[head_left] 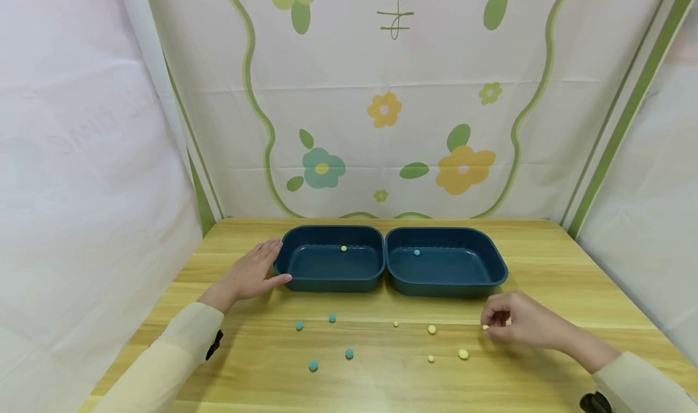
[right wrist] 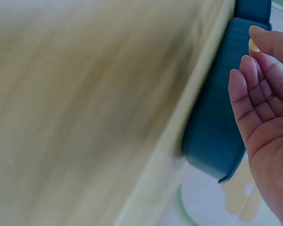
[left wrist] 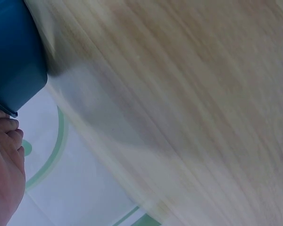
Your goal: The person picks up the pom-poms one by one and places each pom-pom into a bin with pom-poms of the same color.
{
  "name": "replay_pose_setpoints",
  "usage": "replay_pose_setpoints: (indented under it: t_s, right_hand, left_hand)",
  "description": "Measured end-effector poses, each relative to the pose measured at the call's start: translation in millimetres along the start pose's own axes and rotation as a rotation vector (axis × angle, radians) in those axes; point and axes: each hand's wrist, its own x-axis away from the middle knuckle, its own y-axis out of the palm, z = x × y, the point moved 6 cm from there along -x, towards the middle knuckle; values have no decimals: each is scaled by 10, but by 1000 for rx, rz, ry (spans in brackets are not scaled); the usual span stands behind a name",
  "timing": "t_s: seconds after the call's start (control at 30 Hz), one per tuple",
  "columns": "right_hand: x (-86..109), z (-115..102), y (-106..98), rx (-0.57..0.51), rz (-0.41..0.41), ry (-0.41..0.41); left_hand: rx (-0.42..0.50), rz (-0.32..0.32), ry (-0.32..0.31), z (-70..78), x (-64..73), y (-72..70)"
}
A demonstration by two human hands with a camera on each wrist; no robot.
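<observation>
In the head view my left hand (head_left: 255, 272) touches the left end of the left dark-blue tray (head_left: 332, 284), fingers extended along its side and thumb at the front rim. The left wrist view shows part of this hand (left wrist: 5, 165) against the tray. My right hand (head_left: 526, 321) is in front of the right dark-blue tray (head_left: 447, 290), pinching a small yellow ball (right wrist: 253, 45) between thumb and index finger. A yellow ball (head_left: 343, 249) lies in the left tray and a blue ball (head_left: 417, 252) in the right one.
Several blue balls, one of them nearest the front (head_left: 313, 365), lie on the wooden table (head_left: 262, 364) at left centre. Several yellow balls, including a larger one (head_left: 463, 354), lie right of centre. A flower-printed cloth (head_left: 338, 116) hangs behind the table.
</observation>
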Motion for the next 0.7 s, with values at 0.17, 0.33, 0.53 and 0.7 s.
replay_pose_setpoints:
  t_s: [0.17,0.33,0.53,0.7]
  right_hand:
    - [-162,-127,-59,-14,18,-20]
    - [-381,-239,-117,-32,46,-78]
    - [-686,-354,-173,-36,62,-108]
    - [-924,-331,-170,-46,76,-37]
  left_hand:
    - [-4,-3,3,2,3,2]
    - [-2,-3,2,-3,9,11]
    - [5,21,15,-10,12,12]
    - [6,26,20,-12,14,14]
